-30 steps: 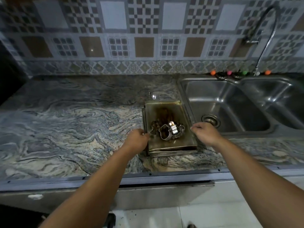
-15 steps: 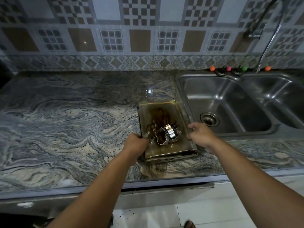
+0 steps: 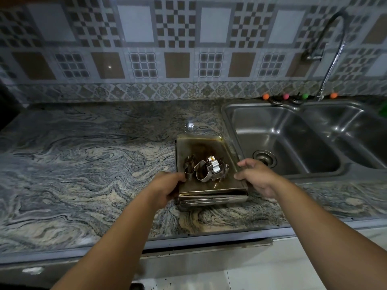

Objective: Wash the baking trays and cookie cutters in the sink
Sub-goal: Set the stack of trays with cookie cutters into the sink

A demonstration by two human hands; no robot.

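A stack of stained metal baking trays [image 3: 201,143] sits on the marble counter just left of the sink [image 3: 282,147]. Several metal cookie cutters [image 3: 206,169] lie in a heap on the top tray. My left hand [image 3: 165,188] is closed around the stack's left front edge, its thumb on the rim beside the cutters. On the right front edge, my right hand [image 3: 258,177] has its fingers curled over the rim. The stack's front end looks slightly raised off the counter.
The steel sink has two basins, with a drain [image 3: 264,158] in the left basin. A curved tap [image 3: 328,59] rises at the back right, with small coloured knobs [image 3: 285,96] along the sink's back rim. The marble counter [image 3: 83,164] stretches to the left, and a tiled wall stands behind.
Both hands have tightened onto the tray stack's front corners. The camera has moved closer, and the stack's front end seems to have lifted a little.
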